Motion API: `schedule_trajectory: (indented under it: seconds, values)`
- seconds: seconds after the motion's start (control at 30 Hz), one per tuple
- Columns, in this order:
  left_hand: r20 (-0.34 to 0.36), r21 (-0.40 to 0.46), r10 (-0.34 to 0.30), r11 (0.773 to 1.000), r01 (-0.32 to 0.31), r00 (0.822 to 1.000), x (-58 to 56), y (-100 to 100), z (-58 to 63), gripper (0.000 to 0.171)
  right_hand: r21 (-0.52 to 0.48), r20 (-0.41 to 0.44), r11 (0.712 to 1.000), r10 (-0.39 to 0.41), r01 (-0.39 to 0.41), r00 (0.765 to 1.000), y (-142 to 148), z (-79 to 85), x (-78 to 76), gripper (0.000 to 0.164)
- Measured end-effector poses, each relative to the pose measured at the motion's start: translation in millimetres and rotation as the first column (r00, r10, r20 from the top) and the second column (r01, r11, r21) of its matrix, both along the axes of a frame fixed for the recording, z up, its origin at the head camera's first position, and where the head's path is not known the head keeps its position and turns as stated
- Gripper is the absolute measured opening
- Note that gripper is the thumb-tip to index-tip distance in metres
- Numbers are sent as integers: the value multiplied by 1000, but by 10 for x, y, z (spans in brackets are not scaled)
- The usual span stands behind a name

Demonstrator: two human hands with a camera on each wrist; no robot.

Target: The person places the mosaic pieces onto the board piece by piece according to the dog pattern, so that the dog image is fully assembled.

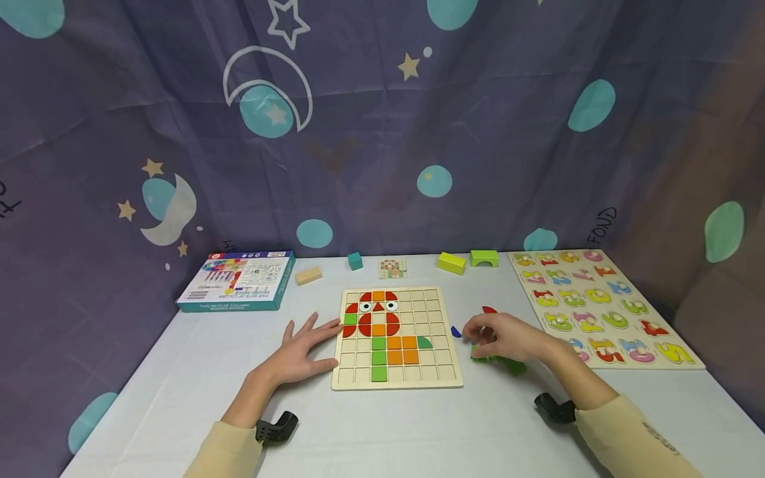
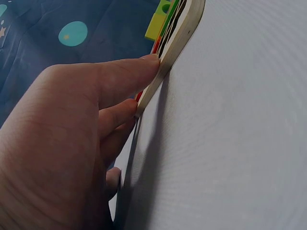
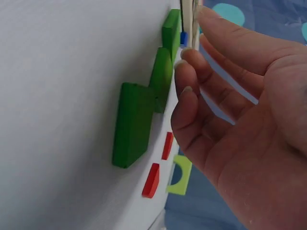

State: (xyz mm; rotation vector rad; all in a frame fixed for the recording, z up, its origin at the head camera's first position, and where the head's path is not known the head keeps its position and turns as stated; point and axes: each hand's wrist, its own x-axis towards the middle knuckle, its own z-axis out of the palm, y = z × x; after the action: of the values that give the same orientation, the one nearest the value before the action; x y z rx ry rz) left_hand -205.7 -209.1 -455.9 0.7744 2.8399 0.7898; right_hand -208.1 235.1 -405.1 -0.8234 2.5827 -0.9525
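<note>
A wooden grid board (image 1: 427, 373) lies on the table with flat red, orange, green and white-eyed tiles (image 1: 379, 322) set in its squares. My left hand (image 1: 297, 355) has its fingers spread, with fingertips and thumb touching the board's left edge; the left wrist view shows the thumb (image 2: 127, 79) against the rim. Right of the board, my right hand (image 1: 505, 337) hovers over loose green tiles (image 3: 134, 127), fingers loosely bent and nothing visible between them and the thumb. Close to its fingertips is a blue tile (image 1: 456, 331). Red tiles (image 3: 151, 181) lie behind the green ones.
A small pattern card (image 1: 392, 269) lies behind the board, between a teal cube (image 1: 355, 261), a wooden block (image 1: 308, 275), a yellow block (image 1: 451, 263) and a lime arch (image 1: 484, 257). A boxed set (image 1: 236, 282) stands at left, a number puzzle (image 1: 603, 312) at right.
</note>
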Motion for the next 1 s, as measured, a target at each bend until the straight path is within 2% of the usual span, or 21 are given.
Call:
schedule_trajectory:
  seconds: [0.37,0.57,1.0]
  values:
    - [-6,10,-7,1000,7,1000,11,1,7,68,60,-18,998,-5,6,1000,31,-49,62,25]
    - [-7,18,-13,1000,13,1000,5,-6,10,68,47,-16,999,2,-1,1000,24,-61,47,24]
    - [-19,22,-14,1000,15,1000,-15,-9,-16,67,10,-38,1000,-1,2,999,-24,19,6,13]
